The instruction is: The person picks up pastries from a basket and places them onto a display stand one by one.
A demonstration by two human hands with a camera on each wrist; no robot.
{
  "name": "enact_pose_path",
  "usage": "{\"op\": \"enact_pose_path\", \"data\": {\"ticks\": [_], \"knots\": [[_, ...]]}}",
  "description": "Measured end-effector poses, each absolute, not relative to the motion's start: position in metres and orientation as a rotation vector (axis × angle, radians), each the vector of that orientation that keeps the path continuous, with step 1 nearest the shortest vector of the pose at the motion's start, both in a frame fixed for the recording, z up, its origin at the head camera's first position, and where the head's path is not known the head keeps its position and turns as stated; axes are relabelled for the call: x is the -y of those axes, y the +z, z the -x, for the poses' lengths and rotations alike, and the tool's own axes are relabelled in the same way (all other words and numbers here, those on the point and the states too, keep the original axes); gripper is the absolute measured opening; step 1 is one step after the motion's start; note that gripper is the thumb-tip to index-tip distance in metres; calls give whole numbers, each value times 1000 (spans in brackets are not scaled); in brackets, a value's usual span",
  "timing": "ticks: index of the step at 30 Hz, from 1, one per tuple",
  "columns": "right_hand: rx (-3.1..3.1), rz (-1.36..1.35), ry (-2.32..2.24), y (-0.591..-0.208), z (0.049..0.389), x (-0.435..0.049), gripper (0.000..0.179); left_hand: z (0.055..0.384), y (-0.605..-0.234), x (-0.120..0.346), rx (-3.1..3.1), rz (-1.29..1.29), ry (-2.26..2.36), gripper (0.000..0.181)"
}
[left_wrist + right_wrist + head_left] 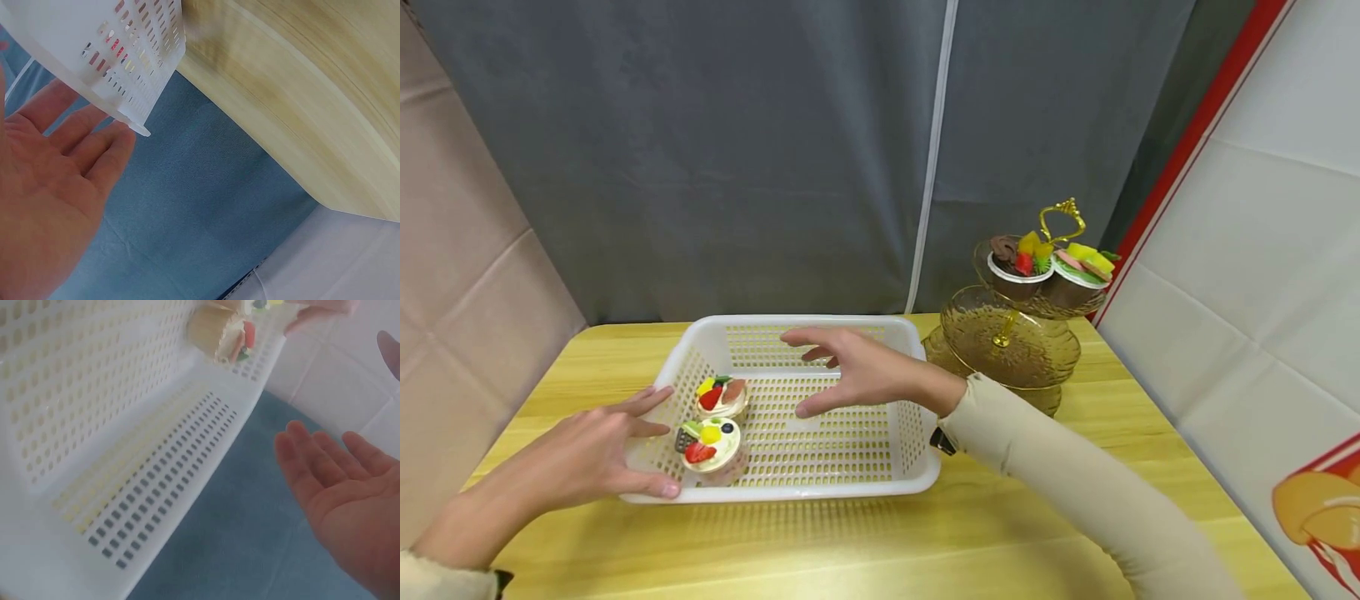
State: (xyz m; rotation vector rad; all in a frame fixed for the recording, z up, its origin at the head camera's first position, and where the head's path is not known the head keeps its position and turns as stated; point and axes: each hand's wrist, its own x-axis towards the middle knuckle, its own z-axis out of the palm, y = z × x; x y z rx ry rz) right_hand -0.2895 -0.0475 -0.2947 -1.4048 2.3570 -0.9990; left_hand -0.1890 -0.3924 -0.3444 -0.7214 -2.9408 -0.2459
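A white perforated plastic basket [820, 490] lies on the wooden table. Two fruit-topped dessert cups sit at its left end: the nearer cup [713, 446] and the farther cup [722, 398], both with pale cream. My left hand [591, 450] rests at the basket's left rim, thumb near the front corner, fingers spread along the outside. In the left wrist view its fingertips touch the basket rim [81, 90]. Above the middle of the basket hovers my right hand [865, 373], fingers apart and nothing between them; the right wrist view shows its palm facing the basket.
At the back right stands a tiered amber glass stand [1011, 346] with a gold handle. Two dark cups, a chocolate dessert [1021, 271] and a fruit-topped dessert [1075, 279], sit on its top tier. A grey curtain [737, 167] hangs behind the table [760, 550].
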Motion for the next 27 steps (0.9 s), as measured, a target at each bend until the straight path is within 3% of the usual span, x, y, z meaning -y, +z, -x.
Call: {"op": "enact_pose_path", "data": {"ticks": [13, 20, 27], "knots": [[-2237, 1418, -949, -319, 286, 90, 82, 189, -345, 392, 2939, 723, -255, 84], [-2150, 1469, -919, -336, 286, 109, 66, 188, -345, 392, 2930, 731, -263, 83], [-2170, 1455, -810, -347, 282, 121, 73, 188, -345, 392, 2928, 724, -257, 84]]}}
